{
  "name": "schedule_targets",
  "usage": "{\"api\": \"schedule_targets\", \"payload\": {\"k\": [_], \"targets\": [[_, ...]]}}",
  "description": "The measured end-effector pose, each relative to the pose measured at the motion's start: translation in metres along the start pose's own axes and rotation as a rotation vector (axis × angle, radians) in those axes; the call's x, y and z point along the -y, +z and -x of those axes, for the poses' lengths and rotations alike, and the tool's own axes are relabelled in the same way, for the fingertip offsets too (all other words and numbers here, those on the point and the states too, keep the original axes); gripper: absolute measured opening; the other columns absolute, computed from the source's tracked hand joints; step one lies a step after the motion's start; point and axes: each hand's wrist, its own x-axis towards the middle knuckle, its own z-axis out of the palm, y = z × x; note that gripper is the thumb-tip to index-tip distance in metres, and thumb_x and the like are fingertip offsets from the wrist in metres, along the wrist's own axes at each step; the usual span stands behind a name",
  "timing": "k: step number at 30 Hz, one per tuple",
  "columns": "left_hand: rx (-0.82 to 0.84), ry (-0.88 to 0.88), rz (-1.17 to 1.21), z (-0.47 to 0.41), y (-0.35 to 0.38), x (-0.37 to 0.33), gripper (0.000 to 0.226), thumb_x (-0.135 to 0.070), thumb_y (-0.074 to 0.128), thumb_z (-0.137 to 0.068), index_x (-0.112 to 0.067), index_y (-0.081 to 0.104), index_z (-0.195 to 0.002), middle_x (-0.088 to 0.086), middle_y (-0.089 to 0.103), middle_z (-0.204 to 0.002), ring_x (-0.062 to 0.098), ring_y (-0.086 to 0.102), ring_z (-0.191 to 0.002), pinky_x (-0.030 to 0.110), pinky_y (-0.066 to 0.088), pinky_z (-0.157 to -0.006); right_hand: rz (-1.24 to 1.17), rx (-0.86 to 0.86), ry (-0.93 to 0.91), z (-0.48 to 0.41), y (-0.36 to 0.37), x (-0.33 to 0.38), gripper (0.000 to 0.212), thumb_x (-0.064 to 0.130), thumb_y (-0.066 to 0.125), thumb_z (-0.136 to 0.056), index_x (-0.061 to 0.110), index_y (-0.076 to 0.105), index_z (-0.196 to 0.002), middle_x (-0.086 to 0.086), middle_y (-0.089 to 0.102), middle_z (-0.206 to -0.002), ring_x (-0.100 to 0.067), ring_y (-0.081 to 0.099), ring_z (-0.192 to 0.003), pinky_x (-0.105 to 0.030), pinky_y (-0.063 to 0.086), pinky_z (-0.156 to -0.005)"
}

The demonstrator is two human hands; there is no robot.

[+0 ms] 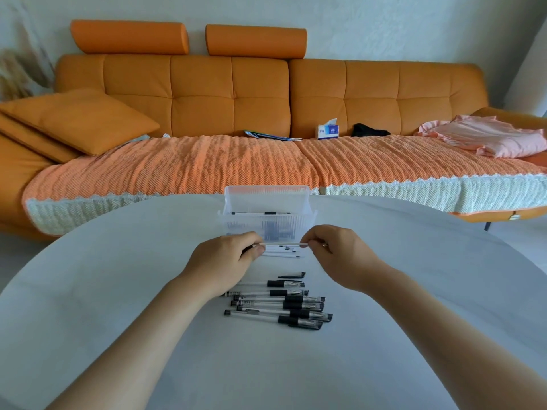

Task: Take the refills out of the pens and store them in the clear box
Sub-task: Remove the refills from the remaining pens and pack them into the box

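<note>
Both hands hold one thin white pen [282,244] level just in front of the clear box [268,195]. My left hand [228,263] grips its left end, my right hand [337,254] pinches its right end. The open box stands at the table's far edge with dark refills lying inside. Several clear pens with black grips [284,303] lie in a row on the white table [414,291] between my forearms. Under the held pen lie a few white pen parts [288,253], partly hidden by my hands.
A loose black pen cap [293,275] lies just beyond the row of pens. Behind the table stands an orange sofa [266,93] with a tissue box [328,130], cushions and folded pink cloth [488,137].
</note>
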Motion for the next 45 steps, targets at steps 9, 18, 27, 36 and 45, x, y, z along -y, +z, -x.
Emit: {"api": "schedule_targets", "payload": {"k": [9,18,27,36,45], "targets": [[0.035,0.028,0.060,0.001,0.001,-0.001,0.021,-0.051,0.044,-0.097,-0.040,0.062,-0.101,-0.020,0.062,-0.096,0.005,0.056,-0.087,0.028,0.049,-0.074,0.021,0.028,-0.021,0.000,0.004,-0.003,0.024,0.020,0.047,-0.100,0.029,0.068,-0.106,0.020,0.059,-0.092,0.004,0.053,-0.077,-0.021,0.043,-0.069],[0.038,0.097,0.036,0.003,0.011,-0.015,0.016,-0.045,0.050,-0.096,-0.040,0.064,-0.100,-0.023,0.056,-0.083,0.003,0.053,-0.081,0.016,0.037,-0.064,-0.028,0.079,-0.026,0.003,0.031,0.011,0.022,0.029,0.065,-0.091,0.040,0.064,-0.110,0.023,0.058,-0.094,-0.002,0.056,-0.077,-0.026,0.050,-0.077],[-0.016,0.063,0.035,0.004,0.012,-0.008,0.016,-0.046,0.050,-0.095,-0.038,0.063,-0.097,-0.022,0.061,-0.089,0.003,0.055,-0.082,0.022,0.044,-0.068,0.089,-0.015,0.031,0.004,0.029,0.003,0.015,0.031,0.055,-0.094,0.029,0.066,-0.103,0.016,0.065,-0.099,-0.002,0.056,-0.083,-0.021,0.047,-0.071],[-0.011,0.091,0.113,0.004,0.014,-0.019,0.017,-0.049,0.059,-0.090,-0.038,0.061,-0.102,-0.022,0.057,-0.082,0.003,0.054,-0.077,0.025,0.046,-0.067,-0.021,0.083,-0.019,0.002,0.031,0.010,0.017,0.036,0.066,-0.091,0.039,0.066,-0.107,0.022,0.061,-0.097,0.011,0.050,-0.072,-0.011,0.035,-0.065],[0.010,0.091,0.136,0.007,0.013,-0.019,0.018,-0.050,0.061,-0.089,-0.038,0.059,-0.102,-0.020,0.059,-0.085,0.001,0.053,-0.073,0.021,0.041,-0.064,-0.023,0.080,-0.024,0.006,0.026,0.011,0.008,0.036,0.062,-0.093,0.040,0.061,-0.086,0.021,0.062,-0.091,0.016,0.051,-0.072,-0.010,0.032,-0.059]]}}
